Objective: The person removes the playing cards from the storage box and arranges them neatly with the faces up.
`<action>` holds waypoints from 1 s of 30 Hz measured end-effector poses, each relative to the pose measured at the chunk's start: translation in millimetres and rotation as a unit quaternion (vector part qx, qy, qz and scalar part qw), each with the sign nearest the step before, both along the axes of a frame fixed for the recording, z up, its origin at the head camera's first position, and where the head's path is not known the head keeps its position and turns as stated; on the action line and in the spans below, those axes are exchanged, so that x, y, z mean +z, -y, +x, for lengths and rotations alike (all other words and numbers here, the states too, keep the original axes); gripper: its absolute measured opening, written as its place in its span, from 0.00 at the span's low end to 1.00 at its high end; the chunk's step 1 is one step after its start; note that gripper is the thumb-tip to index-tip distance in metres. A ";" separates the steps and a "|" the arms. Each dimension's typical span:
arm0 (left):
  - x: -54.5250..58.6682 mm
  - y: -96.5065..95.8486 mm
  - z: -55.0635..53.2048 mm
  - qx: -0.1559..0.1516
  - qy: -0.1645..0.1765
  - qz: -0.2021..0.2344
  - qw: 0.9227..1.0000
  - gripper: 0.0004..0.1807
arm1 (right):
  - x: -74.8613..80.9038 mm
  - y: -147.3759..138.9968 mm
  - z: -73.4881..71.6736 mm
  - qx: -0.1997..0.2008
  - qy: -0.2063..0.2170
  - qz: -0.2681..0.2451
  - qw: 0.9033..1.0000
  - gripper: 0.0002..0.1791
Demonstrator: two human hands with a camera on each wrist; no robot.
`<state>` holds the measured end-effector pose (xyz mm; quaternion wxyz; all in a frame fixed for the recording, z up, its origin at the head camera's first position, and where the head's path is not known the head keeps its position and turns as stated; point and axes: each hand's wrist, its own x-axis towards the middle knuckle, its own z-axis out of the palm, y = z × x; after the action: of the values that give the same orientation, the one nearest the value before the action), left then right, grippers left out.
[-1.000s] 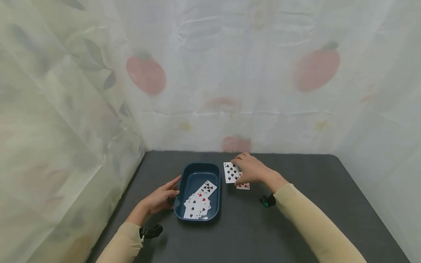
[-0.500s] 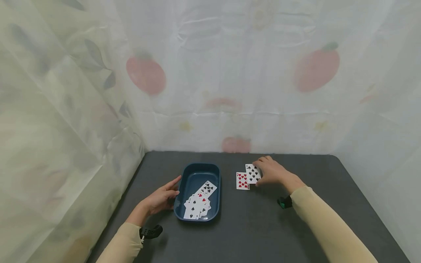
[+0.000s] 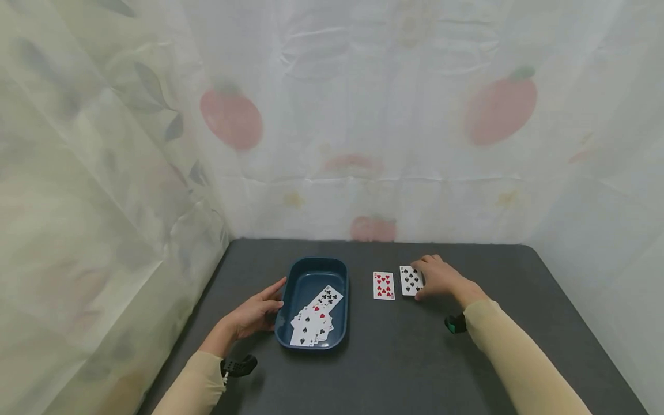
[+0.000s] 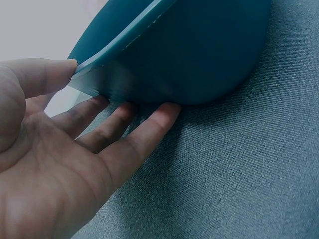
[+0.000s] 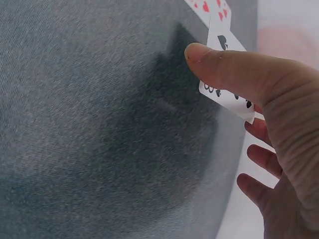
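My left hand (image 3: pixel 254 313) holds the left side of a blue rectangular tray (image 3: pixel 295 276). In the left wrist view its thumb is at the rim of the tray, while several fingertips touch the outer wall low down. Several playing cards (image 3: pixel 311 324) lie overlapping, face up, in the near part of the tray. My right hand (image 3: pixel 441 278) pinches an eight of spades (image 3: pixel 408 280) by its right side, thumb on the near edge and fingers on the far one. Just left of it a red hearts card (image 3: pixel 384 286) lies face up on the table.
The dark grey cloth-covered table (image 3: pixel 394 369) has its back edge against a pale printed curtain (image 3: pixel 415 115). More curtain hangs close along the left side and on the right.
My right hand has carried the eight of spades rightward from over the hearts card, then lowered it toward the table beside that card. The left hand and tray stay put.
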<state>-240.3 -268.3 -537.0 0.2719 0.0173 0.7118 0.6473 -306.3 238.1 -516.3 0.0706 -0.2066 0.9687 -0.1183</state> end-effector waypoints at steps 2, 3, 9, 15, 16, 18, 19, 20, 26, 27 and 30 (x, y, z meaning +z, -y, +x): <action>-0.3 0.3 0.0 -0.001 0.001 0.001 1.000 0.38 | -2.6 -2.4 0.2 -0.002 0.007 -0.004 1.000 0.48; -0.5 0.4 0.0 0.000 0.001 0.001 1.000 0.38 | -4.3 -3.4 0.1 -0.004 0.011 -0.005 1.000 0.48; -0.3 0.9 1.2 0.000 -0.003 -0.001 1.000 0.38 | -11.7 -8.5 1.6 -0.002 0.027 -0.013 1.000 0.47; -0.4 1.4 1.5 -0.004 -0.006 -0.003 1.000 0.38 | -14.2 -7.5 4.4 -0.018 0.046 -0.019 0.999 0.46; -0.5 1.5 1.5 -0.005 -0.007 -0.003 1.000 0.38 | -14.0 -7.2 4.7 -0.023 0.050 -0.020 0.998 0.46; -0.5 1.6 1.5 -0.004 -0.007 -0.002 1.000 0.37 | -13.8 -6.5 5.1 -0.026 0.056 -0.022 0.998 0.46; -0.5 1.6 1.6 -0.004 -0.007 -0.002 1.000 0.37 | -13.7 -6.6 5.4 -0.026 0.059 -0.026 0.998 0.46; -0.4 1.5 1.7 -0.004 -0.007 -0.002 1.000 0.37 | -13.7 -6.8 5.7 -0.028 0.063 -0.028 0.997 0.45; -0.9 0.7 1.4 -0.003 -0.005 0.001 1.000 0.37 | -15.0 -7.8 6.8 -0.033 0.080 -0.044 0.995 0.45; -0.9 0.6 1.4 -0.004 -0.005 0.001 1.000 0.37 | -15.5 -7.9 6.7 -0.035 0.083 -0.047 0.995 0.45; -1.0 0.4 1.3 -0.003 -0.004 0.001 1.000 0.37 | -17.1 -8.2 6.3 -0.037 0.085 -0.051 0.994 0.46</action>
<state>-238.9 -268.8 -537.9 0.2709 0.0225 0.7122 0.6472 -300.0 246.3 -533.5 0.1376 -0.1632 0.9589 -0.1869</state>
